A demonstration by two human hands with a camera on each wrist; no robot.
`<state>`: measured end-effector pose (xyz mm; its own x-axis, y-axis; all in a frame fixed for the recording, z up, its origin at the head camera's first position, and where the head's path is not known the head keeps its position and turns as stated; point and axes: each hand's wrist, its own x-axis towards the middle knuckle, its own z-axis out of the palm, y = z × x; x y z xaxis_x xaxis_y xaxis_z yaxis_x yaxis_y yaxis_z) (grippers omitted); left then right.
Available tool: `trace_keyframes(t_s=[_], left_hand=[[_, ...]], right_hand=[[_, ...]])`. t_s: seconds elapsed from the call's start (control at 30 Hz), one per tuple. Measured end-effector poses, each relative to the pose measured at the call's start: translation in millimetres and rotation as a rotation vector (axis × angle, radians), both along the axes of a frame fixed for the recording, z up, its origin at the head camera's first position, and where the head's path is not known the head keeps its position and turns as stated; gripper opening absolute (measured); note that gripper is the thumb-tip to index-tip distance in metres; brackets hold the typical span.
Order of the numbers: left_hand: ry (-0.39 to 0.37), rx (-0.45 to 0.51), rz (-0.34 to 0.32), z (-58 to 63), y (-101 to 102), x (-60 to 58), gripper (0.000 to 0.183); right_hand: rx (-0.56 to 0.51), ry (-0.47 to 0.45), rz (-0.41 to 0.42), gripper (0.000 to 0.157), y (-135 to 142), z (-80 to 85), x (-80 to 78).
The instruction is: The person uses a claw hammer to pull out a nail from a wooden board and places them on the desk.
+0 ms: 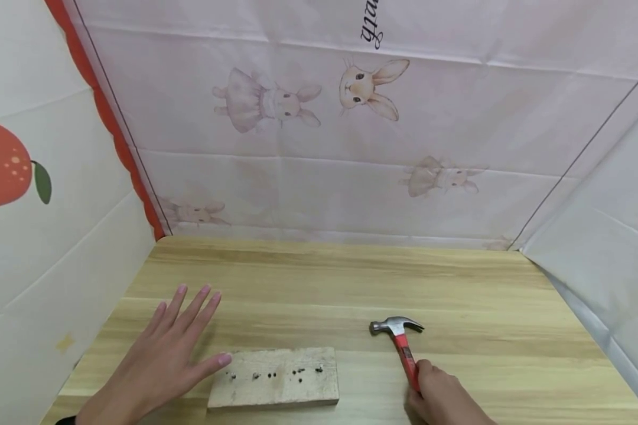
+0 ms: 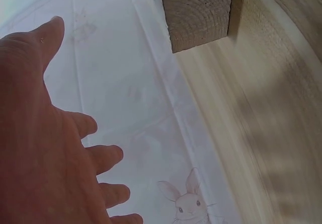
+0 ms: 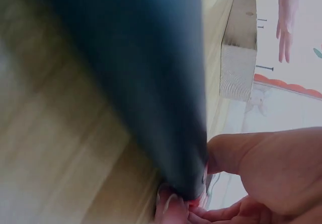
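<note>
A pale wooden block (image 1: 273,394) lies near the front of the table, its top dotted with several nails and dark spots. In the right wrist view, a nail (image 3: 264,68) stands up out of it. My left hand (image 1: 162,361), fingers straight and spread, is just left of the block, and its thumb tip overlaps the block's corner in the head view. To the right, my right hand (image 1: 440,394) grips a claw hammer (image 1: 402,348) by its handle. The hammer has a steel head and a red and black handle, whose dark grip (image 3: 151,83) fills much of the right wrist view.
The wood-grain table (image 1: 298,283) ends at a pale cloth backdrop (image 1: 319,195) printed with rabbits. Light cloth side walls stand at the left (image 1: 58,254) and right (image 1: 606,236), the left one with an orange fruit print.
</note>
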<state>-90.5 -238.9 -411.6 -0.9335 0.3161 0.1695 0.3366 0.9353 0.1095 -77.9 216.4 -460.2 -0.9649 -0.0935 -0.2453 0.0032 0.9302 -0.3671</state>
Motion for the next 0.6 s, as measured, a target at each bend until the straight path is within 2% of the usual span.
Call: trace_keyframes(t_s=[0.27,0.37,0.47,0.6], left_hand=[[-0.002,-0.003,0.005,-1.2,-2,0.4,0.100],[-0.006,-0.003,0.008,-1.2,-3,0.6,0.101],[-0.011,-0.005,0.010,-1.1,-4,0.6,0.101],[-0.020,-0.004,0.016,-0.7,-5,0.3,0.101]], right_hand=[[-0.071,0.004,0.087,0.016,11,4.2,-3.4],[-0.067,0.019,0.135,0.017,13,5.4,-4.3],[-0.054,0.018,0.148,0.017,15,6.1,-5.1],[-0.050,-0.029,0.148,0.016,17,6.6,-5.8]])
